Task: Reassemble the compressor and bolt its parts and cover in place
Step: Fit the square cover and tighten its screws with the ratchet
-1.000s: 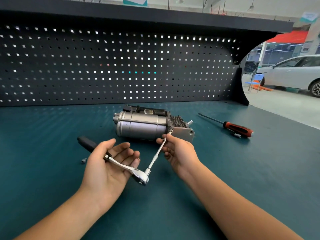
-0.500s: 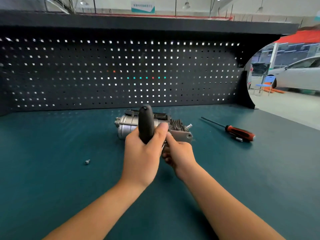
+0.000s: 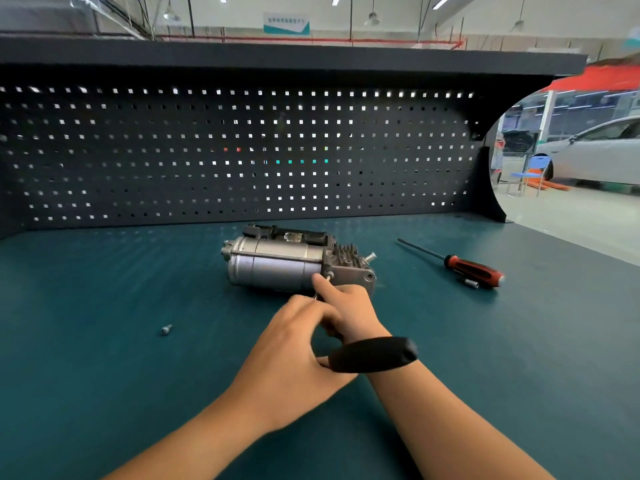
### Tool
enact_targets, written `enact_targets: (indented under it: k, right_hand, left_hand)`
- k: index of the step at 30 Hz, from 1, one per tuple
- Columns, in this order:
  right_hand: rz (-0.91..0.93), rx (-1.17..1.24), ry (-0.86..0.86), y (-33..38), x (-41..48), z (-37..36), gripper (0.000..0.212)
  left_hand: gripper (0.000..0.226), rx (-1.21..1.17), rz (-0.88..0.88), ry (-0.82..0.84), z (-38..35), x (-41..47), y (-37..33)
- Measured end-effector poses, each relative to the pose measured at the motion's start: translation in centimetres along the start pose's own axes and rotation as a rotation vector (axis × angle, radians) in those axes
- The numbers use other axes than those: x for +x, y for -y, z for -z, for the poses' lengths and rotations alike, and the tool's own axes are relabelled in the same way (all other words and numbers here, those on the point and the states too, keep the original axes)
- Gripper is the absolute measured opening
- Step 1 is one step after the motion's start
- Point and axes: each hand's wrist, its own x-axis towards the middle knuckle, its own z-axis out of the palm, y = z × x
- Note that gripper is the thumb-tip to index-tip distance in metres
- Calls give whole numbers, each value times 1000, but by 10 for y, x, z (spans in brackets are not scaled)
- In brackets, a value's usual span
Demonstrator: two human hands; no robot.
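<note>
The silver compressor (image 3: 277, 266) lies on its side on the green bench, its finned head and cover plate (image 3: 353, 273) to the right. My right hand (image 3: 349, 306) pinches the ratchet's extension bar against a bolt at the cover's front left corner (image 3: 328, 277). My left hand (image 3: 294, 355) grips the ratchet near its head, just in front of the right hand. The black ratchet handle (image 3: 374, 354) sticks out to the right over my right wrist. The ratchet head is hidden under my left hand.
A loose bolt (image 3: 166, 329) lies on the bench to the left. A red-and-black screwdriver (image 3: 471, 268) with a small socket bit (image 3: 471, 283) beside it lies at the right. The black pegboard (image 3: 242, 154) closes the back of the bench.
The ratchet handle has swung from pointing left, through upright, to pointing right over my right wrist. My right hand has stayed on the extension at the cover bolt.
</note>
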Motion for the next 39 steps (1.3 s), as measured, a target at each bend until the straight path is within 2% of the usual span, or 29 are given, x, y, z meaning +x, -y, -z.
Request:
enact_targets:
  k: [2,4,6,9,12,14,16,20,24,30,35,39]
  right_hand:
    - [-30,-6,-13,-1,0,-3,41]
    - [-42,38,-79,-1,-3,-5,45]
    - [-69,105,-107,0,-7,-7,49]
    - [-125,163,-96,3,-9,-9,37]
    - [-164,210,-88,7,-10,-10,34]
    - [-165,230,-96,8,-12,-12,34]
    - [-169,229,-123,10,-13,-13,36]
    - [-189,204,-140,15,-12,-15,31]
    - [-172,191,-155,13,-12,-20,35]
    - [-198,271,-145,16,-10,-35,36]
    - [-249,306,-70,26,-4,-54,40]
    - [-255,314,-3,27,1,-58,34]
  left_hand:
    - [37,-47,101,-15,-1,-6,4]
    - [40,-203,271,-38,-2,-10,0]
    - [46,-505,545,-85,-1,-6,-8]
    - [41,-1075,946,-237,6,4,-3]
    - [46,-1519,1102,-296,19,4,2]
    - [32,-1600,1103,-285,20,4,2]
    - [22,-1557,1056,-264,16,8,1]
    - [13,-1307,962,-284,14,13,0]
    - [29,-1110,913,-258,20,15,-1]
    - [34,-819,835,-184,36,18,5]
    - [42,-352,684,-80,58,25,18]
    - [33,267,403,44,57,20,27]
